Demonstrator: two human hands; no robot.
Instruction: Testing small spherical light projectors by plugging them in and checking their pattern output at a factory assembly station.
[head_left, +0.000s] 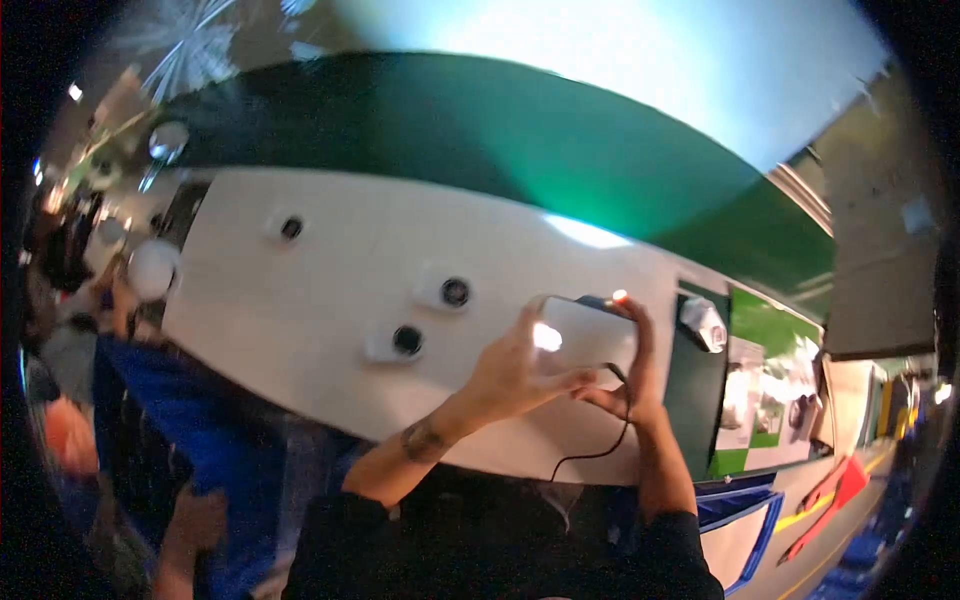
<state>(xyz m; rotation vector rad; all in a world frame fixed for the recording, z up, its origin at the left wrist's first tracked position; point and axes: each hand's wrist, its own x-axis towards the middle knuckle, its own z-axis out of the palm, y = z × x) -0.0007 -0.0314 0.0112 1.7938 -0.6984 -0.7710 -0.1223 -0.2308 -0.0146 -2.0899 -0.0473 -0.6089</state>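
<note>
Up above the right part of the white table (330, 330) I hold a white rounded device (592, 340) with a glossy surface and a bright glare on its left side. My left hand (508, 368) grips its left and lower edge. Around its right side curl the fingers of my right hand (645, 380), with a small orange-red light by their tips. A thin black cable (622, 440) hangs from the device past my right hand to the table's near edge. The device's underside is hidden.
Three small white units with round black fronts stand on the table: a far-left one (290, 228), a middle one (455, 292) and a nearer one (406, 341). To the right lie another white unit (706, 325) and a green printed sheet (765, 390). Other people are at the left.
</note>
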